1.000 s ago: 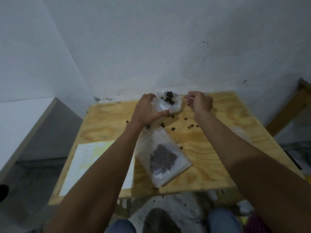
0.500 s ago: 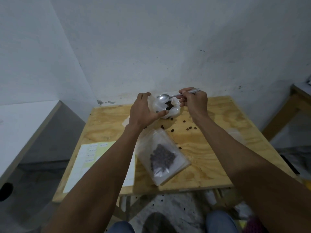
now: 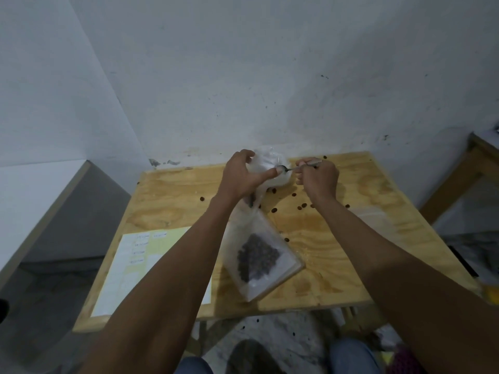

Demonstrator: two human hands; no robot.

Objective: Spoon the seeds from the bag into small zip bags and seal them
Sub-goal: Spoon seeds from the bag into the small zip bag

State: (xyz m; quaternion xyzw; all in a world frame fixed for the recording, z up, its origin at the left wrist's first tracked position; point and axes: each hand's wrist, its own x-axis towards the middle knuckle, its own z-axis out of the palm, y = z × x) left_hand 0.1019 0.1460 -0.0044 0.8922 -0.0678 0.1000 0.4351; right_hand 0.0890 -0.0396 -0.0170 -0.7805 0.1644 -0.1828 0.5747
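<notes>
At the far side of the wooden table (image 3: 337, 247), my left hand (image 3: 243, 176) grips a white plastic seed bag (image 3: 272, 168), thumb across its front. My right hand (image 3: 318, 179) pinches the handle of a metal spoon (image 3: 290, 168). The spoon's bowl sits at the bag's right edge, beside my left thumb. A clear zip bag (image 3: 259, 257) with a dark heap of seeds lies flat on the table between my forearms. Loose seeds (image 3: 302, 206) are scattered on the wood near my right wrist.
A white and yellow paper sheet (image 3: 143, 263) lies on the table's left part, under my left forearm. Another clear flat bag (image 3: 370, 214) lies at the right. A white wall rises right behind the table. A wooden frame (image 3: 464, 171) stands at far right.
The spoon was lifted above the seed bag half a second ago; now it is lower, its bowl at the bag's right edge. My left hand keeps gripping the bag.
</notes>
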